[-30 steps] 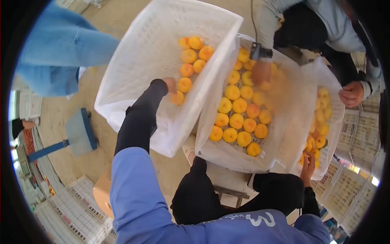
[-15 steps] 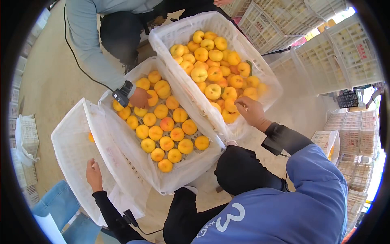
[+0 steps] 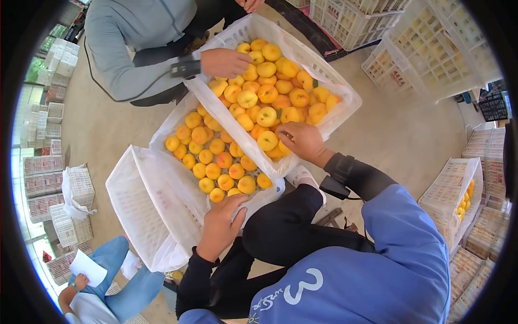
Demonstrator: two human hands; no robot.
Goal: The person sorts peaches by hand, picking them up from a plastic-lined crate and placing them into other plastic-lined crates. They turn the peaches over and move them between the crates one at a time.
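Yellow peaches (image 3: 267,93) fill a white plastic crate (image 3: 345,100) lined with thin white sheeting. My right hand (image 3: 305,141) is over its near end, fingers curled down among the peaches; what they grip, if anything, is hidden. A second lined crate (image 3: 275,189) alongside holds a spaced layer of yellow peaches (image 3: 224,160). At its near rim is my left hand (image 3: 221,224), fingers extended and thumb apart, with nothing visible in it. Across from me, a co-worker's hand (image 3: 225,62) reaches over the far end of the fuller crate.
A third white crate (image 3: 129,183) with loose lining stands at the left. Another person's hand holds white paper (image 3: 88,268) at the lower left. Stacked crates (image 3: 350,21) stand behind, and a crate of peaches (image 3: 450,197) is at the right.
My left hand has moved right, from the left crate to the middle crate's near rim. The co-worker's hand has gone from the middle crate to the fuller one. The view has shifted.
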